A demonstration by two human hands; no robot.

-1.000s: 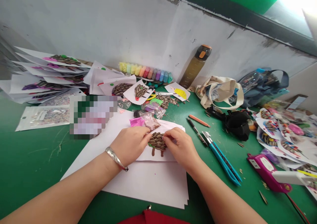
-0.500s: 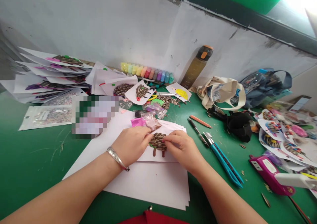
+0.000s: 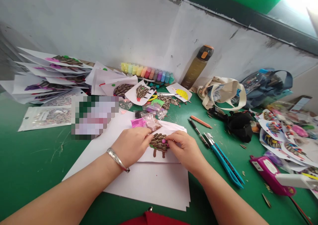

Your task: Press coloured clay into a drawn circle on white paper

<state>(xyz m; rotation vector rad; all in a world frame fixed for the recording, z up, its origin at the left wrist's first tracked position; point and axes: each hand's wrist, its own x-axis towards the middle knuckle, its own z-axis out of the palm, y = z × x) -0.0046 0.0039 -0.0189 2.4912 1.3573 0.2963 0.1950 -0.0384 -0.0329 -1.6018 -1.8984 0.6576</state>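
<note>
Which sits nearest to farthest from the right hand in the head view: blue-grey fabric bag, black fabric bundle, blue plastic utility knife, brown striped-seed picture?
1. Brown striped-seed picture: at the right hand.
2. Blue plastic utility knife: just to its right.
3. Black fabric bundle: farther right.
4. Blue-grey fabric bag: back right.

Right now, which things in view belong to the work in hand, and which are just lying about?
Seem to belong:
seed picture, between left hand and right hand;
pink dot on it, by the right fingertips;
paper sheets underneath;
loose seeds, like those on the picture.

Apparently just lying about:
water bottle;
cream bag;
blue knife;
pen.
</note>
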